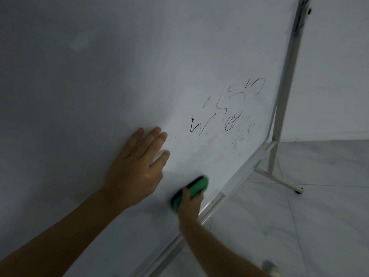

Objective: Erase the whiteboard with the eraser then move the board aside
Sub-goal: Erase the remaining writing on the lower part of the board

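Observation:
A large whiteboard [139, 66] on a metal stand fills most of the view. Black marker writing [225, 114], partly smeared, sits near its lower right corner. My left hand [137, 164] lies flat on the board with fingers straight, just left of the writing. My right hand [189, 202] grips a green eraser [191, 190] with a black pad against the board, below the writing and near the bottom frame. The eraser is blurred.
The stand's metal upright [287, 76] and wheeled foot [297, 190] are at the right. A pale tiled floor [299, 216] spreads to the right and below. A white wall [339, 66] stands behind the stand. A blurred grey object [269, 266] shows at the bottom edge.

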Motion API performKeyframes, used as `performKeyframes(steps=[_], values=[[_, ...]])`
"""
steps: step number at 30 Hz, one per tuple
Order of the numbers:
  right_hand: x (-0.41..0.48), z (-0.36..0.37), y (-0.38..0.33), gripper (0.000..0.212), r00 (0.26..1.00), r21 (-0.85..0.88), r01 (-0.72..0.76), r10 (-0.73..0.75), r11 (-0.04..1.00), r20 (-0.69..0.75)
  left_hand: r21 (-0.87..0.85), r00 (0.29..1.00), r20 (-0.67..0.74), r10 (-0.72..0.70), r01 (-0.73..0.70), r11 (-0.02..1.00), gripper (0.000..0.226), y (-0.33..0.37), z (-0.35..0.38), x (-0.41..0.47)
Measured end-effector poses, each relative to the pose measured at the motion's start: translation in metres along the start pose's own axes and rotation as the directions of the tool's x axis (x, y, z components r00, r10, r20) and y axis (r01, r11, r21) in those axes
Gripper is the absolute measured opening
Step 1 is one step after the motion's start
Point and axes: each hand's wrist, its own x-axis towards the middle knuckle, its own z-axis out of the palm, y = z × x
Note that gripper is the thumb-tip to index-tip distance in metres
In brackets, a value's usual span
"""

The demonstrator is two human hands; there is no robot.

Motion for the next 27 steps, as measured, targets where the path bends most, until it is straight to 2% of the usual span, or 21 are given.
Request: performKeyframes(steps=[1, 2, 3, 4, 5, 8, 9, 10, 11, 12, 13, 15, 18, 20, 21, 23, 24, 27], values=[[-0.011, -0.003, 0.022, 0.044, 0.987, -0.008, -0.156, 0.156, 0.988, 0.049, -0.005, 1.0, 0.0, 0.004, -0.004, 1.0, 0.035, -0.001, -0.001, -0.002], [-0.019, -0.006, 0.034, 0.023, 0.937, 0.016, -0.331, 0.327, 0.944, 0.12, -0.01, 1.0, 0.0, 0.013, -0.013, 1.0, 0.034, -0.002, -0.003, -0.004], [-0.026, -0.011, 0.031, 0.031, 0.846, 0.044, -0.506, 0.486, 0.861, 0.219, -0.017, 1.0, -0.004, 0.024, -0.024, 1.0, 0.032, -0.004, -0.006, -0.005], [-0.02, -0.015, 0.025, 0.044, 0.801, 0.067, -0.562, 0.522, 0.825, 0.295, -0.021, 0.999, -0.015, 0.03, -0.031, 0.999, 0.031, -0.006, -0.011, -0.005], [-0.013, -0.016, 0.011, 0.044, 0.816, 0.122, -0.55, 0.5, 0.826, 0.291, -0.02, 0.999, -0.037, 0.025, -0.026, 0.999, 0.03, -0.009, -0.016, -0.004], [0.003, 0.0, -0.069, 0.028, 0.906, 0.227, -0.403, 0.353, 0.886, 0.232, 0.017, 0.992, -0.123, -0.031, 0.033, 0.999, 0.028, -0.018, -0.036, -0.001], [0.004, 0.003, -0.097, 0.016, 0.946, 0.288, -0.316, 0.279, 0.904, 0.162, 0.02, 0.989, -0.144, -0.043, 0.046, 0.999, 0.028, -0.02, -0.039, -0.001], [0.004, 0.007, -0.12, 0.014, 0.987, 0.292, -0.146, 0.121, 0.945, 0.103, 0.028, 0.985, -0.164, -0.06, 0.065, 0.998, 0.028, -0.023, -0.043, -0.001], [-0.007, 0.012, -0.142, 0.042, 0.993, 0.247, 0.063, -0.084, 0.967, 0.078, 0.037, 0.98, -0.183, -0.076, 0.084, 0.996, 0.027, -0.027, -0.049, -0.001], [-0.017, 0.015, -0.156, 0.062, 0.955, 0.168, 0.272, -0.287, 0.948, 0.075, 0.046, 0.977, -0.194, -0.09, 0.1, 0.994, 0.027, -0.031, -0.053, -0.001], [-0.033, 0.019, -0.165, 0.071, 0.875, 0.103, 0.463, -0.473, 0.88, 0.102, 0.055, 0.975, -0.201, -0.1, 0.113, 0.992, 0.026, -0.034, -0.055, -0.001], [-0.064, 0.021, -0.158, 0.075, 0.708, 0.019, 0.691, -0.682, 0.723, 0.182, 0.067, 0.97, -0.215, -0.111, 0.128, 0.99, 0.025, -0.04, -0.06, 0.001], [-0.074, 0.004, -0.099, 0.073, 0.501, -0.148, 0.863, -0.779, 0.483, 0.377, 0.086, 0.965, -0.231, -0.125, 0.149, 0.985, 0.025, -0.044, -0.061, -0.001], [-0.064, -0.013, -0.071, 0.075, 0.408, -0.266, 0.911, -0.779, 0.315, 0.477, 0.112, 0.964, -0.229, -0.137, 0.166, 0.98, 0.025, -0.045, -0.06, -0.003], [-0.055, -0.018, -0.072, 0.077, 0.385, -0.296, 0.918, -0.773, 0.264, 0.505, 0.124, 0.964, -0.224, -0.141, 0.172, 0.977, 0.025, -0.046, -0.059, -0.003], [-0.035, -0.016, -0.094, 0.081, 0.393, -0.307, 0.913, -0.782, 0.269, 0.483, 0.138, 0.967, -0.213, -0.14, 0.171, 0.976, 0.026, -0.048, -0.059, -0.004], [-0.027, -0.012, -0.109, 0.082, 0.443, -0.284, 0.893, -0.791, 0.348, 0.423, 0.138, 0.969, -0.206, -0.136, 0.167, 0.976, 0.026, -0.05, -0.059, -0.003], [-0.006, 0.005, -0.159, 0.084, 0.719, -0.064, 0.686, -0.663, 0.725, 0.208, 0.139, 0.972, -0.192, -0.136, 0.164, 0.977, 0.027, -0.052, -0.059, 0.004]])
